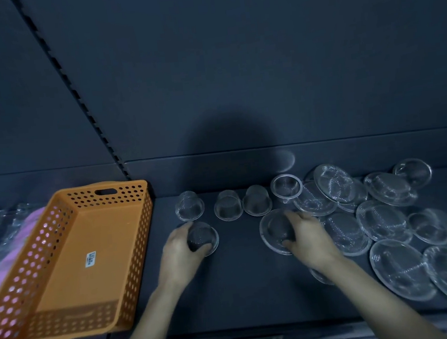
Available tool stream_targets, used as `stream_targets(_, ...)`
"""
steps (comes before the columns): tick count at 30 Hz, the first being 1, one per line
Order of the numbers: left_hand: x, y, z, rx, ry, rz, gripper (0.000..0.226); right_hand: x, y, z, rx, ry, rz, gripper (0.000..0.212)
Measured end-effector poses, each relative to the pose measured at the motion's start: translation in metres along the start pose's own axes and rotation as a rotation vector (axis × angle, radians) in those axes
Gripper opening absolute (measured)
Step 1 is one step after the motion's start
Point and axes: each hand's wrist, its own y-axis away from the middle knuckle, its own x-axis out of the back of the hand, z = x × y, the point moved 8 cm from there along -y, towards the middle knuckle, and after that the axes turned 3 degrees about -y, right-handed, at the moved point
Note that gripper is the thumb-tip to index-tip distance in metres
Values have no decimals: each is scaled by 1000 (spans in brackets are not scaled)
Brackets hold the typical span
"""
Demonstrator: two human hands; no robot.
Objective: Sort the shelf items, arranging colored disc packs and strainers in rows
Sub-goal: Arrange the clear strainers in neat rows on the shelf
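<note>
On the dark shelf (240, 291), three small mesh strainers (227, 205) stand upside down in a row near the back. My left hand (179, 250) grips another small upside-down strainer (204, 237) in front of that row. A wider strainer (274, 230) sits in the fingers of my right hand (308, 239), near the shelf's middle. Several flat, wide strainers (382, 220) lie overlapping in a loose pile on the right. Clear packs with pink and blue contents (3, 247) lie at the far left, partly hidden by a basket.
An orange perforated plastic basket (70, 268) with a white label sits empty at the left, tilted over the packs. A slotted shelf upright (83, 106) runs up the dark back panel. The shelf's front edge (256, 331) runs below my forearms.
</note>
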Motion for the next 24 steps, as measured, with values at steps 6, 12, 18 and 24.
stream_targets(6,4,-2,-2,-31,-13,5,59,-17,5,-22,23,80,-141,58)
stream_targets(12,10,-5,8,-108,-148,24,63,-3,1,-19,-121,336,-170,36)
stream_targets(18,-7,-15,69,-405,-259,-49,58,27,-34,-32,63,271,80,42)
stream_targets(24,-57,-24,121,-699,-449,-217,59,29,-58,-7,51,318,93,32)
